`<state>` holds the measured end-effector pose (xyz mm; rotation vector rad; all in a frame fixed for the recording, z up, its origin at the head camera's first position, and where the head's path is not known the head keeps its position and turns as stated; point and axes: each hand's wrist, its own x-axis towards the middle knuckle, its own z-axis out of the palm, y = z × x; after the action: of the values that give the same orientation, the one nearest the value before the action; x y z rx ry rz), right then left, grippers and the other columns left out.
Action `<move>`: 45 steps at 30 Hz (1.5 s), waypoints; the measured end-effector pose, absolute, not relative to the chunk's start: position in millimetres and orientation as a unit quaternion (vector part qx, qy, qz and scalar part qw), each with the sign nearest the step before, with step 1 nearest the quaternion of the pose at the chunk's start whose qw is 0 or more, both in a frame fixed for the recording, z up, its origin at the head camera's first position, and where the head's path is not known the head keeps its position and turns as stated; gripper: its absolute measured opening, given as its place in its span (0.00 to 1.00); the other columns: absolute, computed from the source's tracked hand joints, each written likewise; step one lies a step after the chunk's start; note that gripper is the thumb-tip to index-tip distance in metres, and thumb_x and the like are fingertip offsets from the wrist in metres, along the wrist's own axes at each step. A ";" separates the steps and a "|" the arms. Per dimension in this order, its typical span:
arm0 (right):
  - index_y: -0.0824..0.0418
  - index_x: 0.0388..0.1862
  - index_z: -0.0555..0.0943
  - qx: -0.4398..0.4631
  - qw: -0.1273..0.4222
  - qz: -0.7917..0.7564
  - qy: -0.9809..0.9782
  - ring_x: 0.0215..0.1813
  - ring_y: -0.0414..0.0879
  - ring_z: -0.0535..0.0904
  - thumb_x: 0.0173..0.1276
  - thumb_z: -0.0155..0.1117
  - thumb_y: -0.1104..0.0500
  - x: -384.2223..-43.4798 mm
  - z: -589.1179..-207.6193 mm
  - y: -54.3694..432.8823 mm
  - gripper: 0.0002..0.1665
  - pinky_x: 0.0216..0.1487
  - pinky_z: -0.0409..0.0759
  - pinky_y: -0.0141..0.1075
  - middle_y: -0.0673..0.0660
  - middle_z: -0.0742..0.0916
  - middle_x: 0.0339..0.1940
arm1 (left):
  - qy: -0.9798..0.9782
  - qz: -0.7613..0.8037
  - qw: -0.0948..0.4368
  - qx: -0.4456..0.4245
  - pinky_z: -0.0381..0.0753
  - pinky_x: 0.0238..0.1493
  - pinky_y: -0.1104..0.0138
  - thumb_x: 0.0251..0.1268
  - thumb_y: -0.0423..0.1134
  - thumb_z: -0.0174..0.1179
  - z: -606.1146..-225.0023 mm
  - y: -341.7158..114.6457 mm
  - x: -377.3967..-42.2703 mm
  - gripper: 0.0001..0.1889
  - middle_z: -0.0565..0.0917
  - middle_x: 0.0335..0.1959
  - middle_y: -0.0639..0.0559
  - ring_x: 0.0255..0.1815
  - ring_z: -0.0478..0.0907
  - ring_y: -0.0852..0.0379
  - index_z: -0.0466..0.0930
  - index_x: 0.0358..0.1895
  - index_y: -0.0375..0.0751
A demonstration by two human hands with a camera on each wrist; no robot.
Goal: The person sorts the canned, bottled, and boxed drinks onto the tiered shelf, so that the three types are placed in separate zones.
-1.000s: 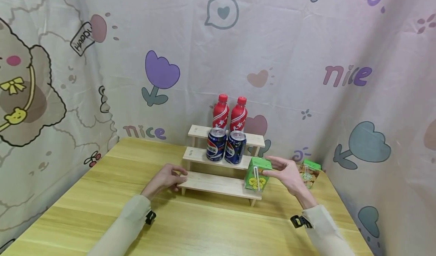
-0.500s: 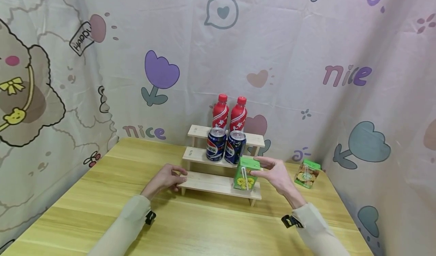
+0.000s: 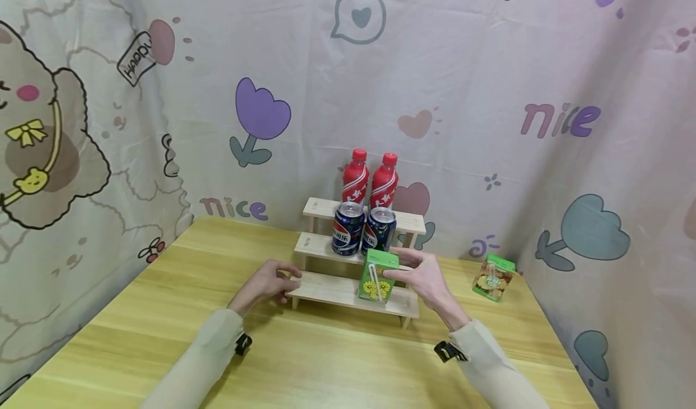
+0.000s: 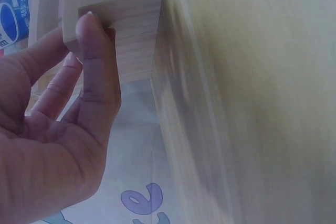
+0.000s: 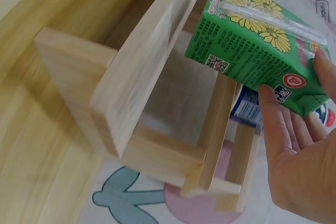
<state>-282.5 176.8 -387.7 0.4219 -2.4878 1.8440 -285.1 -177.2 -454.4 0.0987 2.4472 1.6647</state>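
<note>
My right hand (image 3: 426, 277) grips a green drink carton (image 3: 376, 276) with yellow flowers and a straw on its front. The carton is upright over the lowest step of a three-tier wooden display stand (image 3: 326, 288); whether its base touches the board I cannot tell. In the right wrist view, thumb and fingers (image 5: 275, 124) lie on opposite sides of the carton (image 5: 252, 40) near its top. My left hand (image 3: 269, 281) pinches the left end of that lowest step, and the left wrist view shows thumb and fingers about the board's corner (image 4: 118, 6).
Two blue Pepsi cans (image 3: 348, 229) stand on the middle step, the right one partly behind the carton. Two red bottles (image 3: 356, 176) are on the top step. Another green-topped carton (image 3: 493, 278) stands at the table's right. A printed curtain (image 3: 462, 64) hangs behind the table (image 3: 326, 360).
My right hand has carried the carton leftward along the lowest step, from its right end toward the middle. The left hand has stayed on the stand. The head view has shifted slightly.
</note>
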 end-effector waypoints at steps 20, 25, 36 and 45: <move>0.63 0.58 0.82 0.137 0.012 0.613 -0.778 0.52 0.52 0.85 0.50 0.80 0.63 -285.8 -388.5 133.1 0.33 0.49 0.87 0.38 0.62 0.88 0.49 | 0.820 0.563 0.100 0.018 0.87 0.26 0.57 0.61 0.31 0.66 -453.9 -177.5 -286.8 0.15 0.81 0.26 0.44 0.18 0.77 0.55 0.82 0.52 0.33; 0.61 0.56 0.83 0.133 0.018 0.606 -0.784 0.49 0.51 0.86 0.49 0.81 0.61 -288.0 -389.9 121.7 0.32 0.47 0.87 0.37 0.61 0.89 0.47 | 0.820 0.563 0.101 0.024 0.88 0.26 0.56 0.60 0.31 0.66 -454.1 -178.1 -286.9 0.16 0.81 0.26 0.44 0.18 0.77 0.55 0.81 0.52 0.32; 0.54 0.55 0.84 0.129 0.010 0.588 -0.799 0.51 0.50 0.86 0.48 0.82 0.58 -287.5 -392.2 103.4 0.32 0.50 0.87 0.41 0.57 0.89 0.48 | 0.824 0.558 0.101 0.017 0.87 0.25 0.58 0.60 0.31 0.66 -452.3 -177.6 -287.0 0.16 0.81 0.25 0.44 0.17 0.76 0.55 0.82 0.51 0.33; 0.55 0.55 0.84 0.135 0.024 0.574 -0.807 0.48 0.50 0.87 0.48 0.82 0.57 -290.2 -395.8 97.3 0.32 0.46 0.88 0.39 0.58 0.90 0.45 | 0.822 0.561 0.098 0.013 0.88 0.27 0.56 0.60 0.31 0.66 -454.8 -176.1 -287.6 0.15 0.80 0.24 0.45 0.18 0.77 0.55 0.82 0.51 0.33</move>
<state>-290.2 97.3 -395.8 0.4175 -2.4979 1.7780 -287.6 -176.1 -454.8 0.0380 2.4319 1.6617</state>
